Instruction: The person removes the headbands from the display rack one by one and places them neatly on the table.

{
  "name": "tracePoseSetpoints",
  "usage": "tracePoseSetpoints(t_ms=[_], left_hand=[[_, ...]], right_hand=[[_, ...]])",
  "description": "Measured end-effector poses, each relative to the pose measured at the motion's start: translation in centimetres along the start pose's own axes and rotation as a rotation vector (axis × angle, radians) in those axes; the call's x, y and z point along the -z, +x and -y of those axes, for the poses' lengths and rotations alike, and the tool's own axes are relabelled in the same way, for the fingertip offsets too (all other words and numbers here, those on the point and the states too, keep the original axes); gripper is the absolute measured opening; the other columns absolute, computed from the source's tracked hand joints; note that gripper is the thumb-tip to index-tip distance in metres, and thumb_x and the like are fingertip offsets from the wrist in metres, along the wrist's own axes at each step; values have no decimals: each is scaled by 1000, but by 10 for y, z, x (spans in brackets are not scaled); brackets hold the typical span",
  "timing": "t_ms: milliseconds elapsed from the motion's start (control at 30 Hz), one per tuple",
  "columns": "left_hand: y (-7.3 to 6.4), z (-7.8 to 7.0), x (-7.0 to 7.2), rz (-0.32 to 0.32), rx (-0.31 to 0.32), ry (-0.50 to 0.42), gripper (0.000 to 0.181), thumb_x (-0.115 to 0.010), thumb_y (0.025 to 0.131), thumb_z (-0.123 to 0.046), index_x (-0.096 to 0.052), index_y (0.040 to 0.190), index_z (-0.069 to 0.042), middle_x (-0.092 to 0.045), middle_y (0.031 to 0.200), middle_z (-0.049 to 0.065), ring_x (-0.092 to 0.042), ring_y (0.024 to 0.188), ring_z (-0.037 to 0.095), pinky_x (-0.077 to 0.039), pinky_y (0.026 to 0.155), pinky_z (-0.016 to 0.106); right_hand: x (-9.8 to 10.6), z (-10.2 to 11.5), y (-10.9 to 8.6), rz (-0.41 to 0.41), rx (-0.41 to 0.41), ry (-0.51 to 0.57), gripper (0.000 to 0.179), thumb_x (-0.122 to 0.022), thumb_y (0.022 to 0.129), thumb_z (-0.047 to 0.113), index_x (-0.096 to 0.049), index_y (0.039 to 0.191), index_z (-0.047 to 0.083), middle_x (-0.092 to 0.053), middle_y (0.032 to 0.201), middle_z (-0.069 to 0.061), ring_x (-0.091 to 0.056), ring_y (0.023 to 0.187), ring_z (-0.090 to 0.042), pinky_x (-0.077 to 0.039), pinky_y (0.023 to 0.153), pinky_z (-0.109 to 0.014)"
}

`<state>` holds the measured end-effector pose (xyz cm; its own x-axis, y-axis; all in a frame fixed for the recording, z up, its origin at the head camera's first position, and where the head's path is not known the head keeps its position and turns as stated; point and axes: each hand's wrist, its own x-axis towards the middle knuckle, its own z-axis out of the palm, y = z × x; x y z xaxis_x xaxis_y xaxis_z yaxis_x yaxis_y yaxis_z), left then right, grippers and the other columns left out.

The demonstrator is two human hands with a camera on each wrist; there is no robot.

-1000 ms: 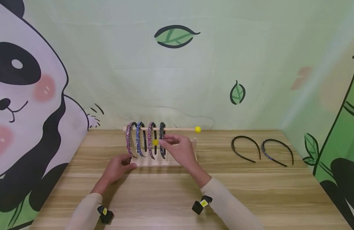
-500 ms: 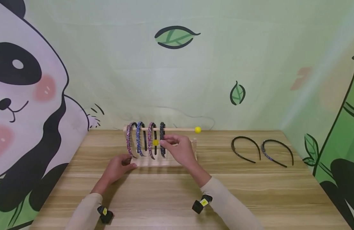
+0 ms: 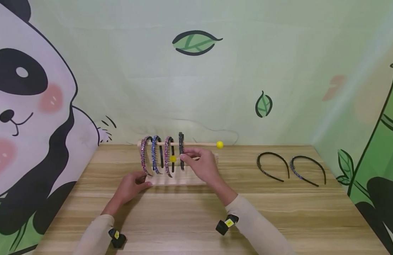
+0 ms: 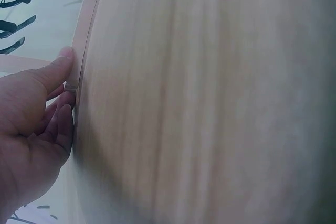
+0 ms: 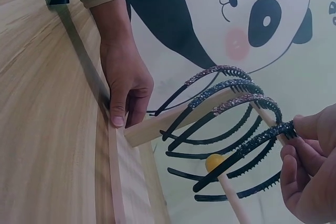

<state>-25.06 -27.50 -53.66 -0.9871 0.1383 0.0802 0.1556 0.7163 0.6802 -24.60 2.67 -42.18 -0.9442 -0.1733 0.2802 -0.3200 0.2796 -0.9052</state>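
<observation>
- Head: looks forward and down from above, across the desk (image 3: 170, 223) to the backdrop (image 3: 234, 67); the widest, farthest view.
- Left wrist: close beside the left grip (image 3: 130, 187), turned sideways, with the desk filling most of it.
- Right wrist: close to the right grip (image 3: 201, 165), tilted sideways, facing across the headbands (image 3: 167, 156) toward the left grip and painted panda (image 3: 30, 106).
- Head and right wrist share both grips, headbands and panda.

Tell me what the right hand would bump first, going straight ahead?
Past its black glittery headband, the right hand would probably meet the nearest pink glittery curved headband, though depth is unclear.
</observation>
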Motion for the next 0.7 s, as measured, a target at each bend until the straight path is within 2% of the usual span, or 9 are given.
tracePoseSetpoints(t_ms=[367, 700], left_hand=[[0, 2, -1, 11, 17, 3, 41, -78, 92, -23, -69, 125, -1, -68, 98, 5, -57, 88, 20, -51, 81, 38], [0, 1, -1, 13, 17, 12, 41, -78, 92, -23, -69, 126, -2, -67, 97, 5, -56, 88, 20, -50, 80, 38]], right_hand=[[6, 6, 4, -8, 42, -3, 25, -76, 94, 24, -76, 114, 8, -77, 97, -2, -71, 92, -15, -58, 78, -31], [9, 12, 4, -8, 52, -8, 25, -76, 95, 24, -76, 115, 9, -77, 96, 0, -71, 93, -15, -58, 79, -32]])
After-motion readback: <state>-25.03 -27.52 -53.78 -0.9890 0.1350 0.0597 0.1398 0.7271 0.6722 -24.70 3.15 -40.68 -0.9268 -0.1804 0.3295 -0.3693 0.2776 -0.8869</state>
